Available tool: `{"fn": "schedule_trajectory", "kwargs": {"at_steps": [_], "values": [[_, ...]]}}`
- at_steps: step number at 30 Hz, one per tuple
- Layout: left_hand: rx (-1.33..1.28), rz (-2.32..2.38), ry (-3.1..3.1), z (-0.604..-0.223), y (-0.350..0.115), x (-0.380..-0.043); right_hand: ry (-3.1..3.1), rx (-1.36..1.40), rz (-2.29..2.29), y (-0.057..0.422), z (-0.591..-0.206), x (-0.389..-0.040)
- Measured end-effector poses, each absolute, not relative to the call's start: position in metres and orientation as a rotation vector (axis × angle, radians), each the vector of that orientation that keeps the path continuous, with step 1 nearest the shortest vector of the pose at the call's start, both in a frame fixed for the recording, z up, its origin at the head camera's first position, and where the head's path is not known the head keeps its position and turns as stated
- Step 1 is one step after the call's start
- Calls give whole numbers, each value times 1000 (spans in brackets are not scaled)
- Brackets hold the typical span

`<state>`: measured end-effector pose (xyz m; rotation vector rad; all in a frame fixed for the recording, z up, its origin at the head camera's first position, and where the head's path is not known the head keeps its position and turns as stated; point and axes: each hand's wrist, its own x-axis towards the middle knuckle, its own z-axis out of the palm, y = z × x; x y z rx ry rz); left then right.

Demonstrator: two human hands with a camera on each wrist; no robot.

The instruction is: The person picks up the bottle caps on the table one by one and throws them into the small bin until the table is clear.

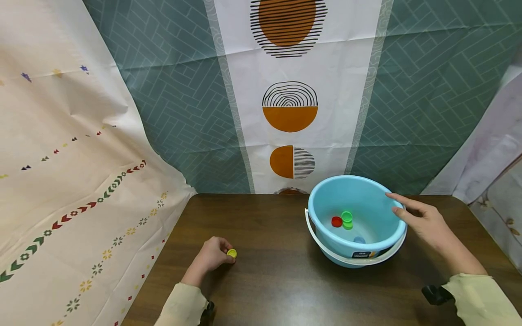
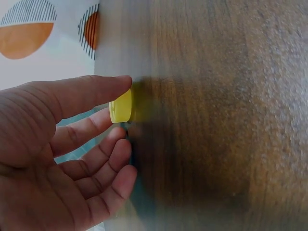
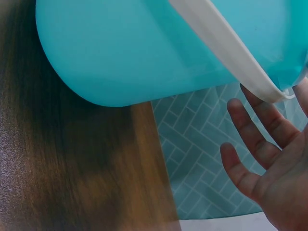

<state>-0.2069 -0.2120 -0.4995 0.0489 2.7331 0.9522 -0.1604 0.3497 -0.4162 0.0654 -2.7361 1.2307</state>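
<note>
My left hand (image 1: 213,254) pinches a small yellow cap (image 1: 232,253) between thumb and forefinger, low over the brown table. In the left wrist view the cap's edge shows beside the thumb tip; the other fingers are loosely bent. My right hand (image 1: 426,222) rests its thumb and a straight finger at the right rim of a light blue bucket (image 1: 355,183). In the right wrist view its other fingers spread loosely near the white handle (image 3: 226,41). Inside the bucket lie a red cap (image 1: 336,222), green caps (image 1: 347,217) and a blue cap (image 1: 359,240).
The wooden table (image 1: 269,290) ends at the back against a patterned green and white cloth (image 1: 175,90). A cream printed cloth (image 1: 102,235) borders it on the left. The bucket's white handle hangs down along its front.
</note>
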Motion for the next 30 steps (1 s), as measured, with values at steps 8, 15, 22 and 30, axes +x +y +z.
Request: {"fn": "schedule_trajectory", "kwargs": {"at_steps": [8,15,22,30], "values": [[51,999,2754,-496,-213,-206,-2752,68,1225,350,-415,-160],[17,1091,2821,-489,-207,-210,-2743,79,1232,350,-415,-160],[-14,1195,2891,-480,-196,-219,-2733,83,1226,350,-416,-160],[9,1341,2938,-468,-181,-225,-2726,92,1243,349,-416,-160]]}}
